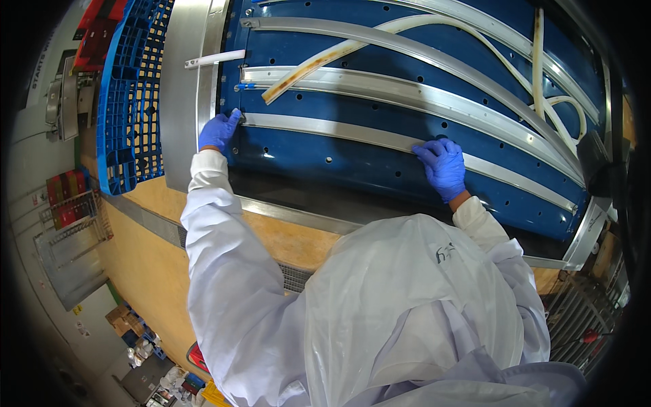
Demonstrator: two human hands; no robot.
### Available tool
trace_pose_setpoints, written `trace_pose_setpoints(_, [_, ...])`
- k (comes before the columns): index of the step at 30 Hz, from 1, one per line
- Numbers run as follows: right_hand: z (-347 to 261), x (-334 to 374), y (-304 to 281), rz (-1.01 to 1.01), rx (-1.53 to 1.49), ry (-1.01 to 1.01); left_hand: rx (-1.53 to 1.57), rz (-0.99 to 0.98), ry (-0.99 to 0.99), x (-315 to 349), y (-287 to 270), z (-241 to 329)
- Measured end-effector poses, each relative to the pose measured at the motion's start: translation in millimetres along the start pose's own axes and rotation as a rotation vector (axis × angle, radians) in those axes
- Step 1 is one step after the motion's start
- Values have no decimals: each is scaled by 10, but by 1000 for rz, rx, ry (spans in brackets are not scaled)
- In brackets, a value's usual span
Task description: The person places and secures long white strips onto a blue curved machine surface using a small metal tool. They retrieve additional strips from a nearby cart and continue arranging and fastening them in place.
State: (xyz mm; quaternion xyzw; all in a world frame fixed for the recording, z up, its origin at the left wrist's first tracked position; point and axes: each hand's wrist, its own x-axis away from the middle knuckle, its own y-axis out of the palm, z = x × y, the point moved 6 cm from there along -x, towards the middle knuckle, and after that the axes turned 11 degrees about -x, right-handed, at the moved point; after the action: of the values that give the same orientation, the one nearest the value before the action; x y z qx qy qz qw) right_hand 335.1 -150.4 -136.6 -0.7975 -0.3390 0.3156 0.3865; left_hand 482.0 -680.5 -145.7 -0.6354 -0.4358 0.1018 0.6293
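My left hand (220, 131), in a blue glove, pinches at the left end of a long, narrow metal rail (332, 129). That rail lies across a dark blue panel (288, 154) dotted with round holes. Farther right along the same rail is my right hand (444, 168), also gloved in blue, its fingers bent against the strip. Beyond it runs a wider metal rail (359, 84), and past that a curved metal bar (325, 27). A bendy white strip with brown stains (308, 66) loops over these rails. What lies under my right fingertips is hidden.
A steel frame (188, 88) borders the panel, with a short white piece (217, 59) on its left side. Left of it stands a blue plastic pallet (122, 146). A metal grate (580, 315) is at the lower right. Tan floor (146, 254) shows at lower left.
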Motion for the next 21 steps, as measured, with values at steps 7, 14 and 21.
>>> trace_pose_setpoints(7, [32,33,-2,-10,25,12,352,40,159,-64,283,80])
trace_pose_setpoints(14, [28,42,-4,-12,52,12,-309,237,396,257,-239,501])
trace_pose_setpoints(21, [12,14,5,-16,39,4,448,94,252,182,-142,169])
